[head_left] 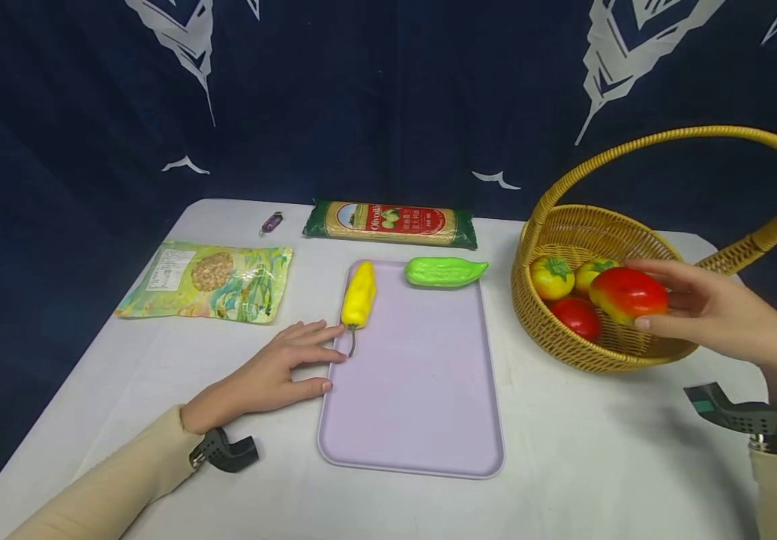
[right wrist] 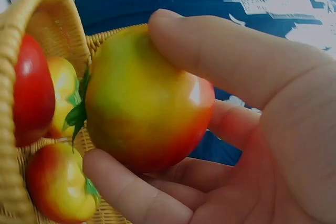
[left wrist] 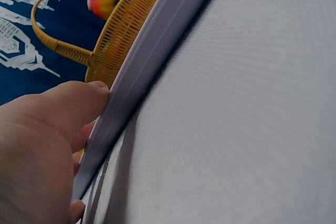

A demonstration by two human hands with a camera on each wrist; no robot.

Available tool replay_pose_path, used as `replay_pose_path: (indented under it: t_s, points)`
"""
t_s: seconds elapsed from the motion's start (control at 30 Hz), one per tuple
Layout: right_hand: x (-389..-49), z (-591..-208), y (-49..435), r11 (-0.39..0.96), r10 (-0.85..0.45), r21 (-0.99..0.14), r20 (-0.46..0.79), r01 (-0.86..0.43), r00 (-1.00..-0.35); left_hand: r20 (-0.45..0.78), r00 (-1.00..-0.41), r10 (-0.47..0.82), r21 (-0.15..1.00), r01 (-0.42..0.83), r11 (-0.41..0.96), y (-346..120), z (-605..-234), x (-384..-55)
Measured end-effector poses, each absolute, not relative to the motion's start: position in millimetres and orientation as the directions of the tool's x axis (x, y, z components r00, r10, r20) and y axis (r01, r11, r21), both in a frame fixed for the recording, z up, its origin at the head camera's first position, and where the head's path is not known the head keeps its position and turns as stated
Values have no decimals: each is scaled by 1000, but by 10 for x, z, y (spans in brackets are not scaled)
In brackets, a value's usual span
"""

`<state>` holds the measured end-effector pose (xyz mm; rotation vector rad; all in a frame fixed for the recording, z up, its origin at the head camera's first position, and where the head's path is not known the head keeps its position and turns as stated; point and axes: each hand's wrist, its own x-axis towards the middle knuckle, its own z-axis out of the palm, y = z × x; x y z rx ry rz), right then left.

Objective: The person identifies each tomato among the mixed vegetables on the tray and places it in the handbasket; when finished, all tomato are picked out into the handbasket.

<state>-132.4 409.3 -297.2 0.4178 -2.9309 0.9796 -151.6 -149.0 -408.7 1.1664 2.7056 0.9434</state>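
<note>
My right hand (head_left: 719,311) holds a red-and-yellow tomato (right wrist: 147,103) with green leaves, thumb on one side and fingers on the other. It is over the right part of the wicker basket (head_left: 584,360). Inside the basket are two yellowish tomatoes (head_left: 552,278) and a smooth red fruit (head_left: 575,319). My left hand (head_left: 274,371) lies with fingers spread at the left edge of the lilac tray (head_left: 422,397), fingertips by the stem of a yellow pepper (head_left: 359,296). A green pepper (head_left: 444,272) lies across the tray's far right corner.
Behind the tray lies a spaghetti packet (head_left: 391,223). A green-and-yellow pouch (head_left: 209,281) sits at the left, with a small purple wrapped candy (head_left: 271,223) behind it. The basket's tall handle (head_left: 685,135) arches above its bowl. A dark blue curtain (head_left: 361,97) hangs behind the table.
</note>
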Motion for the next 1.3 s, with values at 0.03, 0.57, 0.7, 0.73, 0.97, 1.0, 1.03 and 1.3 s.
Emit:
replay_pose_path:
  t_s: [0.03, 0.57, 0.7, 0.73, 0.97, 1.0, 1.03, 1.3]
  points:
    - [-1329, -2973, 4113, 774, -240, -580, 98, -252, -966, 186, -716, 673, 552, 643, 531, -1492, -4089, -1516]
    - [-1415, -3061, 4286, 797, -259, -553, 50, -242, -965, 189, -714, 674, 561, 642, 523, -1507, -4083, -1523]
    - [-1416, -3083, 4299, 794, -261, -558, 46, -242, -964, 194, -712, 675, 559, 646, 520, -1503, -4086, -1525]
    - [-1416, -3090, 4303, 795, -261, -556, 46, -242, -964, 192, -713, 674, 558, 644, 522, -1501, -4086, -1525]
    - [-1434, -3135, 4324, 800, -270, -546, 43, -249, -962, 176, -720, 671, 558, 635, 535, -1491, -4086, -1521]
    - [-1434, -3140, 4325, 799, -272, -546, 44, -251, -961, 176, -720, 671, 557, 635, 535, -1491, -4086, -1520]
    - [-1434, -3143, 4324, 799, -273, -546, 44, -252, -961, 177, -720, 671, 557, 636, 534, -1491, -4087, -1519]
    - [-1425, -3150, 4294, 798, -277, -547, 39, -252, -960, 181, -717, 673, 551, 641, 534, -1492, -4091, -1511]
